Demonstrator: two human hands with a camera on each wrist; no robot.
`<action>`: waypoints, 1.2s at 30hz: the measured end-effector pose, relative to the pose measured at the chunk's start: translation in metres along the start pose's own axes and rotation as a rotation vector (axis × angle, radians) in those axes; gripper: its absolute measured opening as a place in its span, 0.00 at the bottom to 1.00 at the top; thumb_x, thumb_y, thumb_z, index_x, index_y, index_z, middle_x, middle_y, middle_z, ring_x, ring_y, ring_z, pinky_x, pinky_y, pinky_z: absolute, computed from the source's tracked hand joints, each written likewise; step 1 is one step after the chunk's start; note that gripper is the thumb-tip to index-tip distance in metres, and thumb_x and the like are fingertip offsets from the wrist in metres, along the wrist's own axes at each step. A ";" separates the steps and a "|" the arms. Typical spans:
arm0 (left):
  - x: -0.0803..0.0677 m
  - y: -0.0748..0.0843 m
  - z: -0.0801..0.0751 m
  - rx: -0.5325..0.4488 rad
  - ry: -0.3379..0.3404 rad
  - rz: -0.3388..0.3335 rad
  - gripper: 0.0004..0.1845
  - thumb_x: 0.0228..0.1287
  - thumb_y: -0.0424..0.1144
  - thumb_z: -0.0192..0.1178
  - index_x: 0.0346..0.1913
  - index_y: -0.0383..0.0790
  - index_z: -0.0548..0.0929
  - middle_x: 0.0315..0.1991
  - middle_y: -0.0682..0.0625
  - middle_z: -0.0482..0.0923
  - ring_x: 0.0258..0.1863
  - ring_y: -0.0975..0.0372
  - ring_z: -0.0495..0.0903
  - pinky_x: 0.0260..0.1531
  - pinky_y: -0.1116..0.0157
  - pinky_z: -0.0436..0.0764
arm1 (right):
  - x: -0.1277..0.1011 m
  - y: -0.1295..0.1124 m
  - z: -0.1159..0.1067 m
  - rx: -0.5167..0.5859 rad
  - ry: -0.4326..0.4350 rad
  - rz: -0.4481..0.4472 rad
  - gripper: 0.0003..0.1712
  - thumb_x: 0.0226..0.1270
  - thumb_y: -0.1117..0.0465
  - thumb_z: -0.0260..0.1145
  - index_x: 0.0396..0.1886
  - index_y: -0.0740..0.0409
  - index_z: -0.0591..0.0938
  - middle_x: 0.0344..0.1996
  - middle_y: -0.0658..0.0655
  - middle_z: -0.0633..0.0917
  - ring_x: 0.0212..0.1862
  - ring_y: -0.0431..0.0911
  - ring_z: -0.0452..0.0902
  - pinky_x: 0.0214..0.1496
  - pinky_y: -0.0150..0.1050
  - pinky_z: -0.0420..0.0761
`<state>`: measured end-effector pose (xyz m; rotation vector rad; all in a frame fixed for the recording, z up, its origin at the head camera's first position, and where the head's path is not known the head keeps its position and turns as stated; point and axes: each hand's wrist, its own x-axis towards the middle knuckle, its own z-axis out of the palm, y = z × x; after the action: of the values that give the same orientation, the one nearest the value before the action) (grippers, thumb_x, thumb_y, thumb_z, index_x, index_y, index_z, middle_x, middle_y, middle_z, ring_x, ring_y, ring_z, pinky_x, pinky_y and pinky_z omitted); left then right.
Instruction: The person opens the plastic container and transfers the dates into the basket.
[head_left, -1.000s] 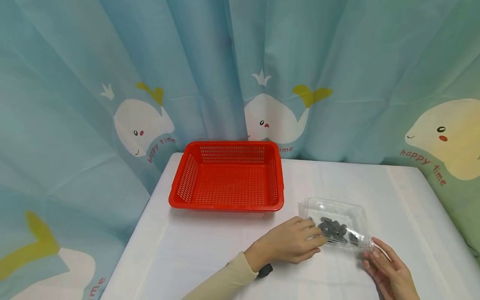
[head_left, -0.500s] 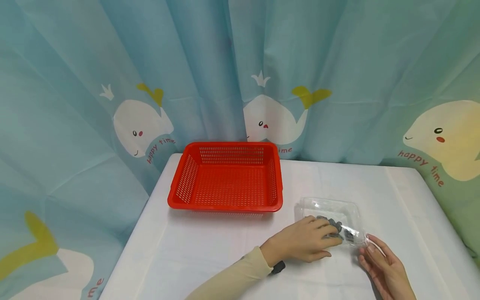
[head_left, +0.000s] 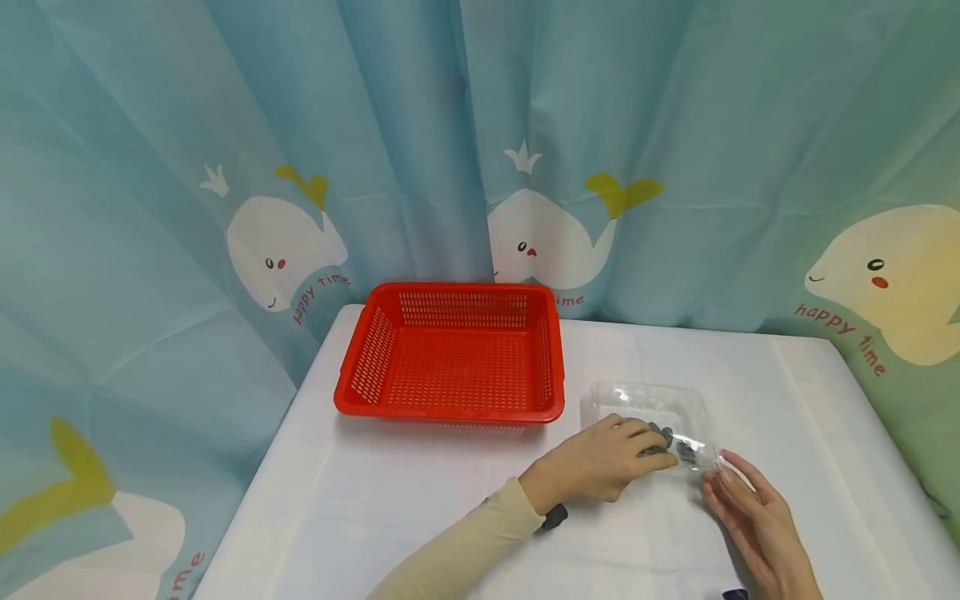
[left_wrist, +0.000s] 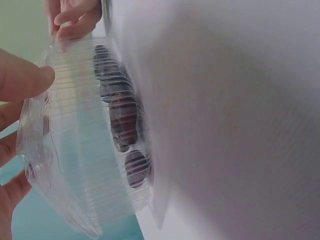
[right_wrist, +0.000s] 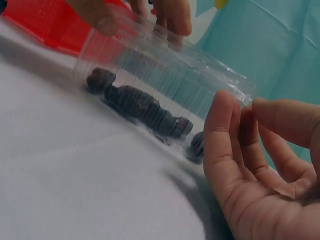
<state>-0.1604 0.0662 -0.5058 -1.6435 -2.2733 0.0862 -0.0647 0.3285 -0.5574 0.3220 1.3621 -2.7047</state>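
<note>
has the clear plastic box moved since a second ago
Yes. The clear plastic box has slid left and away from the person, closing most of the gap to the red basket, with the left hand on it.

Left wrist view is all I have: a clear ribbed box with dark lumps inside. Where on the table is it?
Observer: The clear box sits on the white table, just right of a red basket, with a small gap between them.
Operator: Anything in that basket?
Observer: Nothing shows in it in the head view.
Operator: And the right hand?
Observer: The right hand is at the box's near right corner, its fingers straight, tips by the rim.
</note>
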 end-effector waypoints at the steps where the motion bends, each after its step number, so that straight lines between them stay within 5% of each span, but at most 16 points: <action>1: 0.000 -0.001 0.000 -0.006 -0.007 -0.005 0.24 0.78 0.40 0.48 0.71 0.62 0.75 0.67 0.61 0.77 0.67 0.65 0.75 0.65 0.65 0.76 | 0.001 0.000 0.001 -0.005 0.024 0.018 0.22 0.82 0.70 0.54 0.58 0.42 0.84 0.47 0.48 0.89 0.49 0.41 0.89 0.56 0.33 0.87; 4: 0.003 -0.003 0.000 -0.020 -0.022 -0.016 0.24 0.79 0.42 0.46 0.72 0.61 0.75 0.67 0.60 0.77 0.68 0.64 0.74 0.65 0.65 0.76 | 0.005 0.001 0.004 -0.011 0.057 0.053 0.20 0.82 0.67 0.55 0.57 0.39 0.84 0.47 0.45 0.88 0.50 0.39 0.88 0.57 0.32 0.86; 18: 0.041 0.012 0.006 0.029 -0.009 0.010 0.20 0.84 0.44 0.48 0.71 0.63 0.76 0.67 0.63 0.77 0.65 0.69 0.76 0.58 0.72 0.79 | 0.008 0.005 0.002 0.086 -0.076 0.013 0.22 0.84 0.70 0.47 0.57 0.47 0.85 0.49 0.50 0.87 0.52 0.42 0.88 0.58 0.34 0.86; 29: 0.054 0.019 0.006 0.080 0.040 -0.028 0.15 0.83 0.51 0.49 0.65 0.63 0.79 0.63 0.64 0.80 0.58 0.70 0.79 0.51 0.74 0.80 | 0.010 0.002 0.002 0.080 -0.118 0.029 0.22 0.84 0.70 0.46 0.57 0.49 0.84 0.51 0.50 0.88 0.53 0.42 0.87 0.57 0.34 0.86; 36: 0.060 0.022 0.005 0.054 -0.002 -0.053 0.15 0.81 0.53 0.52 0.63 0.64 0.80 0.60 0.64 0.79 0.55 0.69 0.77 0.47 0.73 0.79 | 0.009 0.003 0.002 0.080 -0.106 0.031 0.21 0.84 0.70 0.46 0.58 0.49 0.82 0.52 0.49 0.86 0.54 0.42 0.87 0.58 0.34 0.86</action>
<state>-0.1587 0.1300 -0.5024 -1.5560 -2.2941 0.1356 -0.0730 0.3251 -0.5609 0.2003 1.2133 -2.7135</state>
